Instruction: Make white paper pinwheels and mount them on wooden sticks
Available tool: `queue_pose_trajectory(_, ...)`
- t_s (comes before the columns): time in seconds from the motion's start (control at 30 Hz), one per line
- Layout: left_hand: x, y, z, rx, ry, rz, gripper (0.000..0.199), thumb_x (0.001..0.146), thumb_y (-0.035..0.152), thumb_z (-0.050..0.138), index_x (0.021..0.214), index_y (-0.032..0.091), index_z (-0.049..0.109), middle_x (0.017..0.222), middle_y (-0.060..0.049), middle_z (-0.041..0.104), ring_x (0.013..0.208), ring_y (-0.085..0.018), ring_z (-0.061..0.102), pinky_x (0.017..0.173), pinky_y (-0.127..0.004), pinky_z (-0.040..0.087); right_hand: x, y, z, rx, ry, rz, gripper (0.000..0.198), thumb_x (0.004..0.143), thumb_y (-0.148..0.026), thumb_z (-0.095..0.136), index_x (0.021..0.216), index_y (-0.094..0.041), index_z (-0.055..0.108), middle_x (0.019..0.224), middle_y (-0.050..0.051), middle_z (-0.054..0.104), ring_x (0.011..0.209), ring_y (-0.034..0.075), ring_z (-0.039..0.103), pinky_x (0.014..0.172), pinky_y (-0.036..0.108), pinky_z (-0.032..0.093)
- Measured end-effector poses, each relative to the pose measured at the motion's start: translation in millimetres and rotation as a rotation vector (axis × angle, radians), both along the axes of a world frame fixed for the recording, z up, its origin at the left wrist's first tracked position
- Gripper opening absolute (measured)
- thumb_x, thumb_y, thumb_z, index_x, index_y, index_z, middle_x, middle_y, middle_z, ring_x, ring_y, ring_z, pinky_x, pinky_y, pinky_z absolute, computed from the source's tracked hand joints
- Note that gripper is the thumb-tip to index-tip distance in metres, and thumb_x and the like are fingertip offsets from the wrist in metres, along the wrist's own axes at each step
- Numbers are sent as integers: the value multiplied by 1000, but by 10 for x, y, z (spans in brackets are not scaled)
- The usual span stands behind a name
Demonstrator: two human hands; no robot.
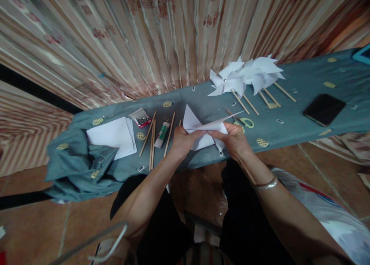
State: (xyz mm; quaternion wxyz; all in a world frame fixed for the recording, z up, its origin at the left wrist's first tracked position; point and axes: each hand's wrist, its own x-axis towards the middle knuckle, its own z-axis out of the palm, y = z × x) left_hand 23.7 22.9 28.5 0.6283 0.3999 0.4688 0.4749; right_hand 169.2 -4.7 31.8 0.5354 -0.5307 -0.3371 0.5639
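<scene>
Nearest the camera, both forearms reach forward over dark trousers and a tiled floor. The left hand [181, 141] and the right hand [233, 139] meet over the near edge of the cloth-covered bench [289, 130], and both are closed on a sheet of white paper [202, 128] that is partly folded, its pointed flaps sticking up and out to the right. The left fingertips pinch the paper's lower left part; the right thumb and fingers grip its right side (a metal bangle [266, 184] sits on that wrist).

Taking the held paper as the landmark: just left of it, on the cloth, lie several thin wooden sticks [152, 141], and among them a glue stick [162, 134] with a green label. Further left is a stack of white paper squares [111, 135], and just behind the sticks a small clear packet of pins [140, 118]. Right of the paper, partly behind the right hand, a pair of scissors with pale green handles [245, 122] rests on the cloth. Beyond and to the right, finished white paper pinwheels [245, 76] on sticks lie in a cluster. Far right, well apart, lies a black phone [323, 108]. Behind the bench hangs a striped curtain [144, 37].
</scene>
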Motion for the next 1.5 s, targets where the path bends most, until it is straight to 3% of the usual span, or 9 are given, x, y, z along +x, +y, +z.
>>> queue_pose_trajectory(0.47,-1,13,-12,-1,-35,-22,27,52,27,84,72,14,72,71,-3,73,66,-17,65,64,-28,51,19,14,29,-5,-40,34,30,50,-38,89,71,-22,75,65,-1,73,55,15,61,56,30,52)
queue_pose_trajectory(0.7,-6,6,17,-52,-46,-60,25,51,22,82,73,14,74,71,-3,73,64,-16,65,66,-27,51,54,16,56,12,-64,91,33,53,-39,87,80,-22,78,76,2,77,62,18,66,62,33,55)
queue_pose_trajectory(1.03,1,-1,14,-95,-87,-72,27,49,21,84,73,13,74,71,-3,74,64,-16,65,66,-28,52,68,14,1,-23,-35,69,30,55,-39,87,77,-21,76,73,1,76,60,16,65,63,33,55)
queue_pose_trajectory(1.5,1,1,5,-42,-62,-67,27,51,21,84,75,14,74,72,-3,74,65,-16,66,67,-28,52,47,18,8,-33,-32,67,31,55,-40,87,77,-21,76,72,1,76,60,16,65,62,32,55)
